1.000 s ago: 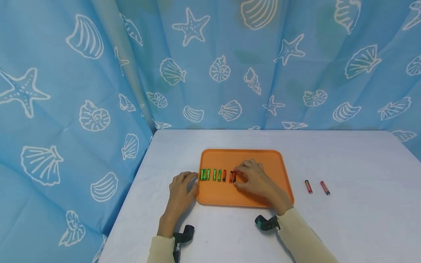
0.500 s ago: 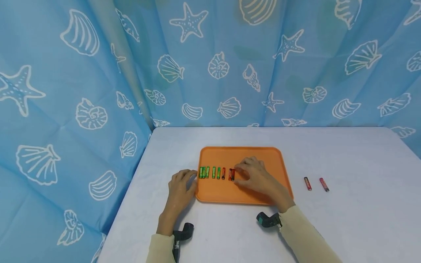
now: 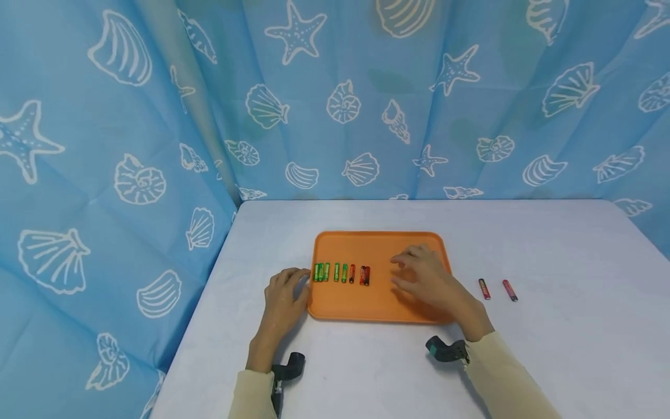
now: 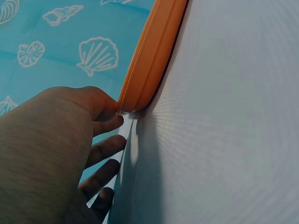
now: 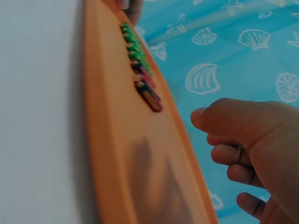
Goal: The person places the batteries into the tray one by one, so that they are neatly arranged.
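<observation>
An orange tray (image 3: 377,314) lies on the table with a row of small batteries in its left half. Several green batteries (image 3: 337,272) stand at the left of that row, three red ones (image 3: 352,273) at its right, two of them side by side. At the tray's left edge rests my left hand (image 3: 281,299), its thumb against the rim near the corner in the left wrist view and its fingers loosely bent. Over the right part of the tray hovers my right hand (image 3: 431,279), fingers apart and holding nothing; its shadow falls on the tray.
Two more red batteries, one (image 3: 484,288) nearer the tray and another (image 3: 510,290) beyond it, lie on the white tablecloth (image 3: 565,349) to the right. A blue curtain (image 3: 314,116) with shells and starfish hangs behind and at the left.
My right hand has drawn away to the right from the end red battery, which stays in the row. The left hand stays at the tray's edge. The head view has shifted slightly.
</observation>
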### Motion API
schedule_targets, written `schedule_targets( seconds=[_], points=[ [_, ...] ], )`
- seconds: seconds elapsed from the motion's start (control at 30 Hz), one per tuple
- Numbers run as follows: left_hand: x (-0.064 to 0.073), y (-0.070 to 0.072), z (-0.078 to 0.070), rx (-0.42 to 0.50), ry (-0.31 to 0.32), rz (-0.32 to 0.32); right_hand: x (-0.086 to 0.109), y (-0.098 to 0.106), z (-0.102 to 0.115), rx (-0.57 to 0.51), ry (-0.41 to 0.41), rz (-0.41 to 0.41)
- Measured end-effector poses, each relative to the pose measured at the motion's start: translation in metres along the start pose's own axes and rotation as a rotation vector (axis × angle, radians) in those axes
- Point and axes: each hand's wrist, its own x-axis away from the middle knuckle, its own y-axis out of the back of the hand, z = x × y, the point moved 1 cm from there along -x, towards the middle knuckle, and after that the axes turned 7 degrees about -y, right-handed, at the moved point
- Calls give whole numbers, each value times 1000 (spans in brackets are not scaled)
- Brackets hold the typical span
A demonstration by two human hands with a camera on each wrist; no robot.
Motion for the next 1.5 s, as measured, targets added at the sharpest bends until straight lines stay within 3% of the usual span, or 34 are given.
schedule_targets(
  seconds=[0.13, 0.33, 0.57, 0.67, 0.93, 1.33, 1.5],
  points=[
    [2, 1, 0, 14, 3, 0, 8, 12, -7, 10, 4, -22],
    [1, 2, 0, 19, 1, 7, 25, 27, -28, 31, -56, -40],
    [0, 0, -1, 8, 15, 17, 45, 63, -60, 17, -95, -150],
    [-1, -1, -1, 5, 16, 13, 54, 73, -73, 44, -133, -158],
    [-1, -1, -2, -3, 13, 10, 72, 78, -100, 98, -244, -25],
    [1, 1, -4, 2, 24, 13, 79, 85, -112, 142, -213, 97],
    [1, 0, -4, 0, 25, 22, 81, 82, -114, 141, -268, 177]
  ],
)
